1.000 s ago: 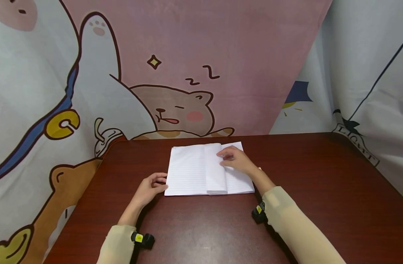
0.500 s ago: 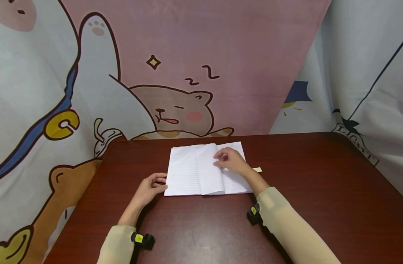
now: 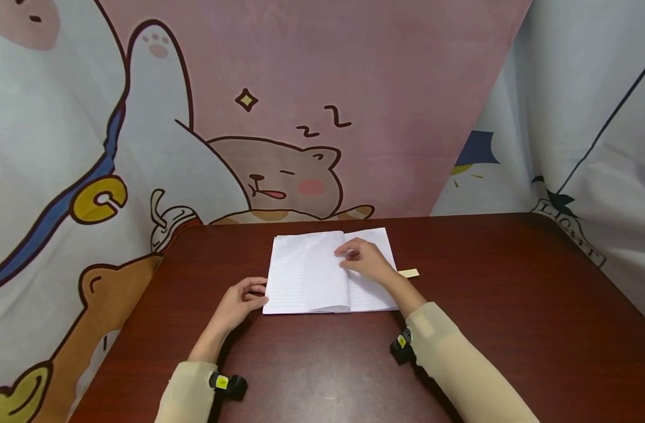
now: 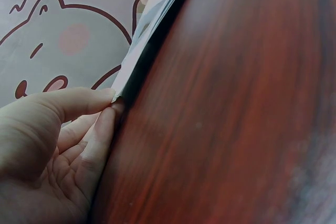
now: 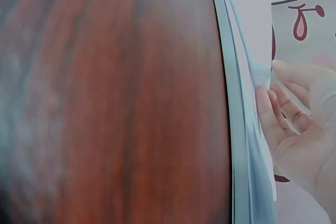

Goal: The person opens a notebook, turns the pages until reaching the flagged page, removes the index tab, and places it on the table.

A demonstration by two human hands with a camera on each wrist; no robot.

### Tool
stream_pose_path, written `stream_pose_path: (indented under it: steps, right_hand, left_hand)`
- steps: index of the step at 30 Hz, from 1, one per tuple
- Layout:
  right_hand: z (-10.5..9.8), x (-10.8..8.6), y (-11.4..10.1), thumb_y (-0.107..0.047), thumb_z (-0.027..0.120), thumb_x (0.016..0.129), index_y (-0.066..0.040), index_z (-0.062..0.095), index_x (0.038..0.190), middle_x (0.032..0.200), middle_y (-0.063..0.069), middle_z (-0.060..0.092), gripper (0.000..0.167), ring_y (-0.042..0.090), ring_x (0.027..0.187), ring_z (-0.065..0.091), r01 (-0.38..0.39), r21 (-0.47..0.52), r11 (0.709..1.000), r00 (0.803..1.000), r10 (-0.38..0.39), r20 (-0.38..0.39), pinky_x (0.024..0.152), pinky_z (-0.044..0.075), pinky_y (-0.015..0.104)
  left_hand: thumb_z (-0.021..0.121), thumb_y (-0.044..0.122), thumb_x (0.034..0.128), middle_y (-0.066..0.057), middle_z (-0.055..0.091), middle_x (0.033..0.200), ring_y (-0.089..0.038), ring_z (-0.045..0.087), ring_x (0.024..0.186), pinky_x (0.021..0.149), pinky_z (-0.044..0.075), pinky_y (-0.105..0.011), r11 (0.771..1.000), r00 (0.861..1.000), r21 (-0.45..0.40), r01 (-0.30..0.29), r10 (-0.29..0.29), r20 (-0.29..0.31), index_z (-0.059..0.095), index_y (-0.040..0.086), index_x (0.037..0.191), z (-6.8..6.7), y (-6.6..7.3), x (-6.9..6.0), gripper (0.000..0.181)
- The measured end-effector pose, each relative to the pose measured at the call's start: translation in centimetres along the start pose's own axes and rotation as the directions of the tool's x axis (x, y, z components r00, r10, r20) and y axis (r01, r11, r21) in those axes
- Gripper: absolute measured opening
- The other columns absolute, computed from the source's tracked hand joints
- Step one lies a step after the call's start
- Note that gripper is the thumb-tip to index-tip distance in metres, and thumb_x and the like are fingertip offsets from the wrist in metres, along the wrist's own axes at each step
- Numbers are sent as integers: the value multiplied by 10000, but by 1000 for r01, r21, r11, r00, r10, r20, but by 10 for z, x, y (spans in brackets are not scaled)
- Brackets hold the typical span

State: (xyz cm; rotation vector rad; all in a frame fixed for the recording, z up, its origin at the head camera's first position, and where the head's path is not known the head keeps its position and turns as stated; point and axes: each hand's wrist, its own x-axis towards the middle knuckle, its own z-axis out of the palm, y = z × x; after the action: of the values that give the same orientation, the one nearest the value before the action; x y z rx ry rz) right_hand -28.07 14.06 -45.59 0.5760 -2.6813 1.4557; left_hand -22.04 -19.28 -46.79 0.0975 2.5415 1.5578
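An open notebook [image 3: 285,270] with white lined pages lies on the table in the head view. At its left edge my left hand [image 3: 242,304] holds the margin. In the left wrist view, thumb and finger of the left hand [image 4: 68,140] pinch the notebook's edge. My right hand [image 3: 366,259] is over the right half and pinches the free edge of a page [image 3: 326,273], which lies curved over toward the left side. The right wrist view has the right hand [image 5: 307,124] with that page [image 5: 260,30] between thumb and fingers.
A pale yellow tab [image 3: 409,273] sticks out past the notebook's right side. The dark red-brown wooden table [image 3: 513,294] spreads around it. Behind hangs a cartoon-printed cloth [image 3: 386,106]. Each wrist wears a small black camera [image 3: 229,385].
My right hand has moved left with the page, which now covers more of the left half. The yellow tab has come into fuller view. The left hand has stayed put.
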Motion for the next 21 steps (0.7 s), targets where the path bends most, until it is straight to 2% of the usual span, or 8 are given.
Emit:
stream_pose_path:
  steps: [5, 11, 16, 21]
  right_hand:
    - [4, 1, -2, -6, 762, 822, -17, 736, 1061, 1131, 178, 645, 241, 264, 936, 668, 15, 0, 1000, 1000, -15, -14, 842, 549, 315]
    - [8, 1, -7, -17, 778, 795, 2, 712, 1083, 1119, 187, 608, 295, 252, 911, 666, -28, -11, 1000, 999, 28, -36, 788, 511, 217]
    - [12, 3, -7, -38, 782, 805, -2, 706, 1086, 1101, 178, 610, 293, 244, 917, 662, -52, -40, 998, 998, 50, -33, 809, 510, 251]
    - [17, 3, -6, -74, 777, 808, -20, 723, 1052, 1074, 151, 618, 255, 205, 879, 649, -16, -64, 998, 999, 13, -49, 818, 513, 303]
  left_hand:
    - [730, 88, 884, -155, 678, 1145, -186, 665, 914, 777, 506, -257, 1000, 1000, 2, 2, -2, -6, 623, 68, 1288, 0, 2, 0, 418]
    - [734, 89, 881, -166, 677, 1138, -171, 660, 904, 758, 504, -236, 1000, 1000, 6, -3, 3, -6, 625, 59, 1284, 0, 2, -1, 418]
    - [734, 94, 882, -168, 674, 1144, -170, 651, 910, 760, 501, -237, 1000, 1000, 6, -10, 10, -4, 624, 54, 1284, 0, 2, -1, 419]
    - [740, 106, 881, -168, 674, 1143, -172, 645, 911, 764, 501, -245, 1000, 1000, 9, -14, 14, -3, 624, 51, 1283, 0, 1, -1, 422]
